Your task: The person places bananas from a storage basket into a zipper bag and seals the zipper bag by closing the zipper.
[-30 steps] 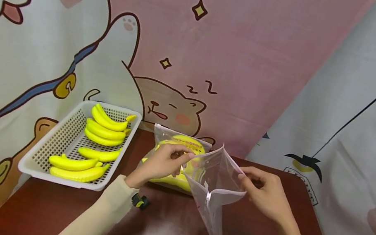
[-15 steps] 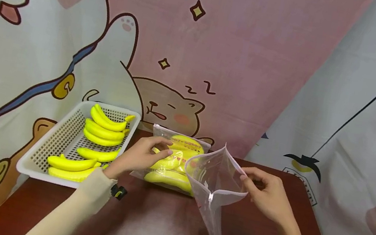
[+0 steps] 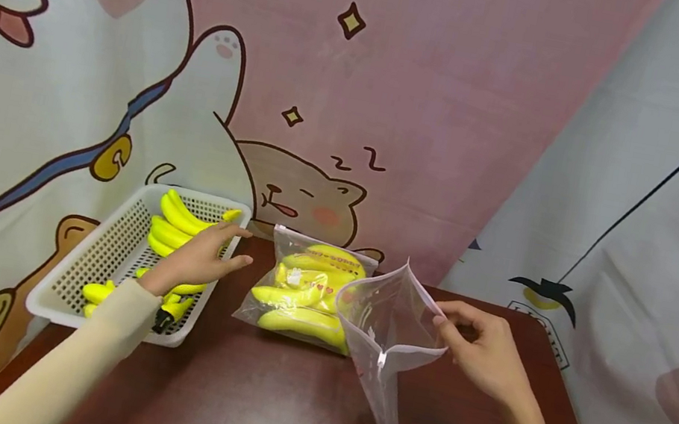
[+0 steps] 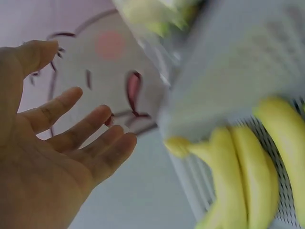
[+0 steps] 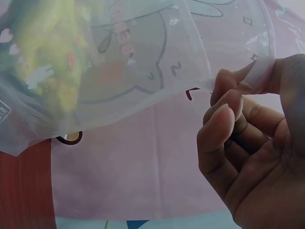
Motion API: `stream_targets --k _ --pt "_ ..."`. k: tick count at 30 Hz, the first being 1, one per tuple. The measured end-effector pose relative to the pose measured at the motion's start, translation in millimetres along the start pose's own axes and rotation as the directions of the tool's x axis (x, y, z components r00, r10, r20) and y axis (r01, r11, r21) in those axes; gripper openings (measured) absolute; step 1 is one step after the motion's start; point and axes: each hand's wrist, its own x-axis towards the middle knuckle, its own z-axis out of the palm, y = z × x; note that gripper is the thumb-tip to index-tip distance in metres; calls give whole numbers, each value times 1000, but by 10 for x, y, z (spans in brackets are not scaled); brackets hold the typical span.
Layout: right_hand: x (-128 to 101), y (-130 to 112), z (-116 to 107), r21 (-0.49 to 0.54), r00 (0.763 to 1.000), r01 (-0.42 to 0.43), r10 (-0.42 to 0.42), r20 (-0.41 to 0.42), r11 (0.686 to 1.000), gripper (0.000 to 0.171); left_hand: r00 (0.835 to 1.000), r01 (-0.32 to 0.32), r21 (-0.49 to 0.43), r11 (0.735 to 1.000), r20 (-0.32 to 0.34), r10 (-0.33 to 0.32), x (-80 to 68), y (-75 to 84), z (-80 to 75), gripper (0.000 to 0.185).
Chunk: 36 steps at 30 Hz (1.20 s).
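Note:
Above the right side of a white plastic basket [image 3: 42,292], my left hand [image 3: 198,259] hovers with its fingers spread and nothing in them. Several yellow bananas [image 3: 168,231] lie inside the basket, some hidden by the hand and sleeve. In the left wrist view, bananas [image 4: 233,176] show to the right of the left hand [image 4: 62,138]. My right hand [image 3: 482,347] pinches the edge of a clear zip bag [image 3: 390,327], whose mouth gapes upward. The right wrist view has that bag's rim [image 5: 259,76] between thumb and forefinger of the right hand [image 5: 252,143].
A second clear zip bag [image 3: 311,294] filled with bananas lies behind the held bag. Both bags and the basket are on a dark red-brown table [image 3: 251,401]. A cartoon-printed cloth [image 3: 439,108] hangs close behind the table.
My left hand has let go of the zip bag's rim and moved left, past the filled bag, to over the basket. The right hand keeps its pinch on the bag, nearly still.

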Motion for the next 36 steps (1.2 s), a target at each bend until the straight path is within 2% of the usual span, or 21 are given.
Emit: stream_targets --k 8,14,19,25,28,31,36 --pt "13 -20 -35 -45 1000 4 -5 -23 999 14 996 72 133 989 43 -78 67 -512 -140 57" --pt "6 -18 -47 -85 997 14 -20 -73 996 8 983 120 193 974 115 -144 106 -754 -224 64" --pt "6 -31 -45 -77 995 3 -10 -101 997 6 964 164 277 947 159 -214 167 -951 -225 65" --pt "-7 -37 -52 -74 994 -12 4 -113 997 8 940 174 366 914 215 -265 237 -1097 -225 63" --pt "-15 -39 -53 -68 994 -17 9 -108 998 8 930 167 426 889 232 -286 259 -1140 -219 60" --pt "-22 -44 -45 -64 995 -13 6 -104 998 10 926 152 477 866 238 -293 274 -1168 -206 59" --pt "-24 -61 -28 -59 995 4 -10 -101 998 11 932 110 564 819 228 -282 302 -1211 -142 63"
